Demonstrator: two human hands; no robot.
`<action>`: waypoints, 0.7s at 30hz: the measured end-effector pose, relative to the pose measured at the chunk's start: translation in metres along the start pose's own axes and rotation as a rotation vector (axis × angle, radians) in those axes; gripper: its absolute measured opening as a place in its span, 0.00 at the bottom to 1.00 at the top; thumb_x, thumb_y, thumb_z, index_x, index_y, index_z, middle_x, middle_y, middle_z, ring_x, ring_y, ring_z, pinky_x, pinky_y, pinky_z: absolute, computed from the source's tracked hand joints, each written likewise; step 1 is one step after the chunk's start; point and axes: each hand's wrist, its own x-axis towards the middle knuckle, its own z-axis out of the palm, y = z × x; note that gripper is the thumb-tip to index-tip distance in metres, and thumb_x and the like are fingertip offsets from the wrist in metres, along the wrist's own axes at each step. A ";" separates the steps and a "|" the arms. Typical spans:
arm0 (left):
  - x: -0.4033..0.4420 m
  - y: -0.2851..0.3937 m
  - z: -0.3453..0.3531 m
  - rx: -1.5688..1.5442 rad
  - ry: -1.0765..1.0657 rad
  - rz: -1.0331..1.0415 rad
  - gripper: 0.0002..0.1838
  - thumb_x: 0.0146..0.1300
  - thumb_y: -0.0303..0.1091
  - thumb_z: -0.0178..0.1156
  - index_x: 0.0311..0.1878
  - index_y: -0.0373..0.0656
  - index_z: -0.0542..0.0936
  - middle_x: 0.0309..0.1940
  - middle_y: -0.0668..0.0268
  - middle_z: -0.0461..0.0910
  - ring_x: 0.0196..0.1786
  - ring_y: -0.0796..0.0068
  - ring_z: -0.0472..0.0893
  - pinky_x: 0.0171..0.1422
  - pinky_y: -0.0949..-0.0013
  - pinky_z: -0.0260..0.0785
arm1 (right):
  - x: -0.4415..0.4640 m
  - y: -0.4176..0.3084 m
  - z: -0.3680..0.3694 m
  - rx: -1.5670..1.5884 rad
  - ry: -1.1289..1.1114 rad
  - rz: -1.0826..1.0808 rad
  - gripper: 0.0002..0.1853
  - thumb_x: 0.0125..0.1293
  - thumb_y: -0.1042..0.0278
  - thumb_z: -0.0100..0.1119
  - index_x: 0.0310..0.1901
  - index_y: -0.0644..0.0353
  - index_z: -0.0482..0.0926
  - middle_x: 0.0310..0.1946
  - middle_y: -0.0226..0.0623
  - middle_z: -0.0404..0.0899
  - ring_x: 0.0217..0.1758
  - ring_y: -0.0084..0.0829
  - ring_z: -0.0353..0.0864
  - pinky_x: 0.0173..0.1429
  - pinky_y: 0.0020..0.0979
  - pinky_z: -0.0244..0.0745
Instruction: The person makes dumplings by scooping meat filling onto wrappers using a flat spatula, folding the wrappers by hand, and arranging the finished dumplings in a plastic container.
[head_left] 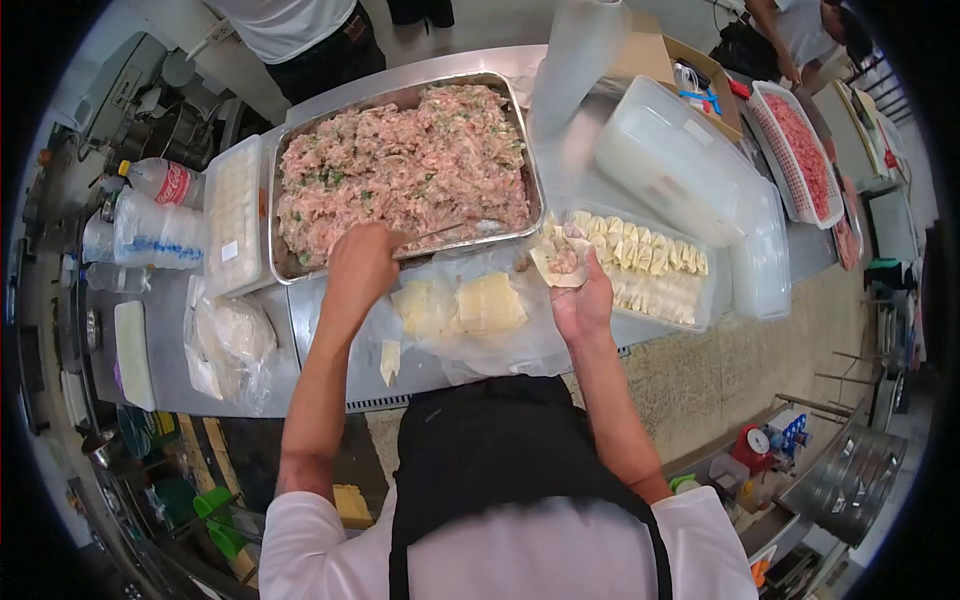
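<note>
My left hand (362, 258) is closed around a thin utensil (436, 233) at the near edge of a deep metal tray (283, 262). The utensil's far end lies against the minced meat mixture (400, 165) with green bits; its exact kind is unclear. In my right hand (583, 300), a pale dough wrapper (548, 262) rests with a lump of meat filling (566, 259) on it. Stacked square wrappers (492, 303) lie on plastic between my hands. Just right of my right hand, folded dumplings (640, 250) stand in rows in a plastic container (690, 322).
A lidded container of dumplings (235, 215) stands left of the tray. Bottles (165, 183) and a bagged dough packet (232, 335) sit further left. Empty clear containers (680, 150) and a white basket of meat (800, 150) are at right. Other people stand across the table.
</note>
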 end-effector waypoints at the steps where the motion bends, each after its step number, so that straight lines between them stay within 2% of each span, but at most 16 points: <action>1: 0.013 -0.007 0.015 0.037 0.025 0.030 0.15 0.53 0.24 0.60 0.44 0.44 0.88 0.37 0.48 0.83 0.43 0.48 0.83 0.49 0.51 0.75 | 0.000 0.000 -0.003 0.001 0.001 0.002 0.26 0.82 0.59 0.39 0.72 0.68 0.63 0.69 0.48 0.70 0.73 0.43 0.70 0.79 0.46 0.62; 2: 0.029 -0.010 0.030 0.039 0.021 0.030 0.15 0.53 0.24 0.60 0.44 0.44 0.88 0.37 0.48 0.83 0.43 0.48 0.83 0.49 0.51 0.75 | 0.000 0.001 -0.007 -0.021 -0.009 -0.002 0.25 0.82 0.60 0.39 0.72 0.68 0.63 0.69 0.47 0.70 0.73 0.43 0.70 0.79 0.46 0.62; 4: 0.054 -0.003 0.049 0.087 -0.218 0.109 0.14 0.52 0.25 0.60 0.42 0.43 0.88 0.34 0.49 0.82 0.43 0.47 0.83 0.50 0.51 0.75 | -0.002 0.000 -0.011 -0.037 -0.016 -0.009 0.25 0.81 0.60 0.40 0.72 0.67 0.63 0.69 0.47 0.71 0.73 0.43 0.70 0.79 0.45 0.62; 6: 0.049 0.002 0.045 0.007 -0.181 0.186 0.14 0.52 0.24 0.60 0.41 0.42 0.88 0.34 0.47 0.83 0.42 0.46 0.83 0.50 0.50 0.75 | -0.005 -0.004 -0.013 -0.119 0.011 -0.035 0.24 0.80 0.62 0.43 0.71 0.68 0.64 0.67 0.46 0.73 0.70 0.42 0.73 0.75 0.44 0.67; 8: 0.040 0.009 0.025 -0.078 -0.151 0.277 0.14 0.52 0.23 0.59 0.41 0.41 0.88 0.35 0.45 0.83 0.42 0.44 0.83 0.50 0.49 0.75 | -0.007 -0.007 -0.020 -0.089 0.003 -0.048 0.25 0.80 0.61 0.42 0.71 0.68 0.64 0.67 0.47 0.72 0.71 0.43 0.72 0.77 0.46 0.64; 10: 0.030 0.015 -0.003 -0.266 -0.165 0.268 0.18 0.55 0.19 0.58 0.47 0.41 0.88 0.33 0.50 0.84 0.39 0.50 0.84 0.46 0.57 0.76 | -0.008 -0.011 -0.025 -0.061 0.001 -0.075 0.26 0.80 0.60 0.42 0.71 0.67 0.63 0.68 0.48 0.71 0.72 0.44 0.70 0.78 0.47 0.62; 11: 0.023 0.027 -0.005 -0.270 -0.174 0.293 0.18 0.55 0.19 0.58 0.47 0.41 0.88 0.33 0.50 0.84 0.39 0.50 0.84 0.46 0.57 0.76 | -0.005 -0.012 -0.026 0.018 -0.007 -0.026 0.26 0.80 0.59 0.41 0.71 0.67 0.63 0.68 0.49 0.70 0.72 0.45 0.70 0.79 0.48 0.61; 13: -0.001 0.044 -0.004 -0.648 -0.197 0.061 0.21 0.55 0.14 0.57 0.49 0.42 0.88 0.32 0.56 0.83 0.35 0.59 0.83 0.42 0.65 0.73 | -0.009 -0.012 -0.021 0.102 -0.001 0.011 0.26 0.80 0.59 0.41 0.72 0.67 0.63 0.69 0.49 0.70 0.72 0.46 0.70 0.79 0.49 0.60; 14: -0.010 0.055 0.005 -0.648 -0.207 0.073 0.21 0.55 0.14 0.57 0.49 0.42 0.88 0.32 0.56 0.83 0.35 0.59 0.83 0.42 0.65 0.73 | -0.012 -0.013 -0.013 0.129 0.012 0.046 0.26 0.80 0.59 0.40 0.72 0.67 0.63 0.69 0.49 0.69 0.72 0.47 0.69 0.79 0.50 0.59; 15: -0.019 0.071 0.020 -0.705 -0.098 0.155 0.21 0.55 0.13 0.58 0.49 0.43 0.88 0.31 0.58 0.82 0.35 0.63 0.82 0.41 0.67 0.72 | -0.013 -0.013 -0.008 0.154 0.020 0.086 0.26 0.81 0.59 0.39 0.72 0.67 0.63 0.69 0.50 0.69 0.73 0.48 0.69 0.80 0.51 0.58; 16: -0.026 0.084 0.035 -0.758 0.017 0.234 0.21 0.55 0.12 0.60 0.49 0.44 0.88 0.30 0.60 0.81 0.34 0.66 0.82 0.40 0.69 0.72 | -0.013 -0.012 -0.008 0.188 0.018 0.126 0.25 0.82 0.58 0.38 0.69 0.69 0.65 0.66 0.48 0.72 0.69 0.45 0.72 0.77 0.49 0.63; 17: -0.030 0.090 0.047 -0.579 0.036 0.357 0.21 0.55 0.14 0.63 0.50 0.44 0.88 0.33 0.61 0.80 0.33 0.66 0.81 0.37 0.67 0.72 | -0.012 -0.011 -0.009 0.190 0.015 0.124 0.25 0.82 0.58 0.38 0.69 0.69 0.65 0.66 0.48 0.72 0.69 0.45 0.72 0.77 0.49 0.63; 19: -0.040 0.096 0.049 -0.492 -0.085 0.310 0.19 0.56 0.15 0.64 0.50 0.43 0.88 0.35 0.60 0.80 0.33 0.65 0.81 0.38 0.68 0.72 | -0.008 -0.014 -0.009 0.185 0.096 0.049 0.25 0.82 0.57 0.37 0.69 0.69 0.65 0.66 0.47 0.73 0.69 0.44 0.72 0.77 0.48 0.63; 21: -0.055 0.102 0.023 -0.471 -0.072 0.264 0.18 0.57 0.16 0.64 0.50 0.43 0.88 0.36 0.59 0.80 0.34 0.61 0.81 0.39 0.65 0.73 | -0.004 -0.017 -0.020 0.191 0.122 -0.044 0.25 0.82 0.57 0.36 0.68 0.68 0.66 0.66 0.47 0.73 0.69 0.44 0.72 0.77 0.48 0.63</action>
